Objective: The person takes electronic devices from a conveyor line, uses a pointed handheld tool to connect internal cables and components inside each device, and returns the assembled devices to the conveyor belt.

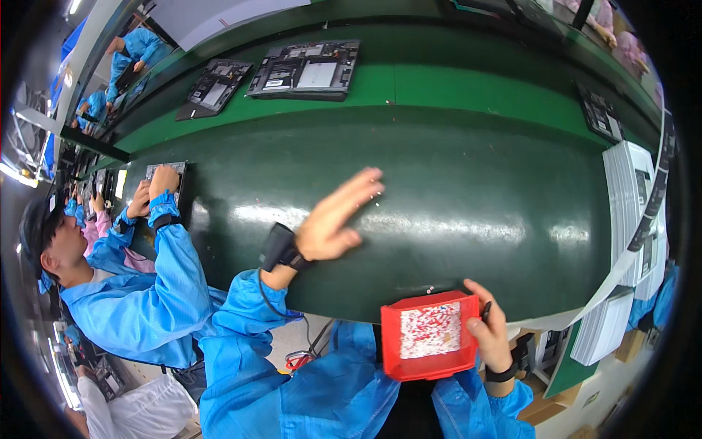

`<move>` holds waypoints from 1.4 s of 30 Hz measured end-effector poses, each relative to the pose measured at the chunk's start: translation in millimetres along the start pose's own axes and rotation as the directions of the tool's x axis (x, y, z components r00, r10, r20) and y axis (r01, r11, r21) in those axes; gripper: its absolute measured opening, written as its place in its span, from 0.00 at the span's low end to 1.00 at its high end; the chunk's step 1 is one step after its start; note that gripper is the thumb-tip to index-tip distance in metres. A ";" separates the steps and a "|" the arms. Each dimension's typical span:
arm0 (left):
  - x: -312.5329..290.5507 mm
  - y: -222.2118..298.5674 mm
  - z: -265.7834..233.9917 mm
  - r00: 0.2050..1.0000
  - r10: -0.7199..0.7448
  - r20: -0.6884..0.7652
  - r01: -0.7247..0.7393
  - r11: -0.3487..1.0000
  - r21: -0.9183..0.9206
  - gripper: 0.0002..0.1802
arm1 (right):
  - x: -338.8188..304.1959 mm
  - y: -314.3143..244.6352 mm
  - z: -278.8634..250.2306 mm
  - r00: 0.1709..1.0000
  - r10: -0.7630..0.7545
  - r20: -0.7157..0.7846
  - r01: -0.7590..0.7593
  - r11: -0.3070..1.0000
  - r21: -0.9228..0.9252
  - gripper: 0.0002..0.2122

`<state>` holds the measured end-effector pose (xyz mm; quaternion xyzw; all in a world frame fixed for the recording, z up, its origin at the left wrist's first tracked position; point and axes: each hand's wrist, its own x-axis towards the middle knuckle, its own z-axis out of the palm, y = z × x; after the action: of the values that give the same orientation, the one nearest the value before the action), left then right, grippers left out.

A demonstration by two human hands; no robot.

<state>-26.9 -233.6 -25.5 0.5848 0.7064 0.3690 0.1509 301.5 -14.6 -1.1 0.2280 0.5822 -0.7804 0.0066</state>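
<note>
My left hand (333, 219) is stretched flat over the dark green bench mat (453, 175), fingers extended, holding nothing. Small white bits show by its fingertips. A black strap with a small box and cord circles that wrist. My right hand (491, 329) grips the right side of a red plastic bin (391, 344) at the bench's near edge. Many tiny white pieces (431, 331) cover the bin's bottom. Something thin and dark also shows among my right fingers; its kind cannot be made out. A few specks lie on the mat just beyond the bin.
Opened flat devices with exposed innards (303, 69) lie on the green strip at the back. White stacked boxes (625, 212) stand at the right edge. To my left, a co-worker in blue (139, 293) handles another device (179, 179).
</note>
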 end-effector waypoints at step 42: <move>-31.2 139.5 147.9 0.808 0.343 0.479 -0.197 0.923 -0.330 0.60 | -39.6 155.3 26.6 0.878 -0.270 -0.395 0.261 0.962 -0.077 0.16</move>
<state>176.6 -205.7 -35.9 0.7331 0.4905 0.3023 0.3613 370.5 -98.9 -121.5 0.3015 0.6052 -0.7039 -0.2177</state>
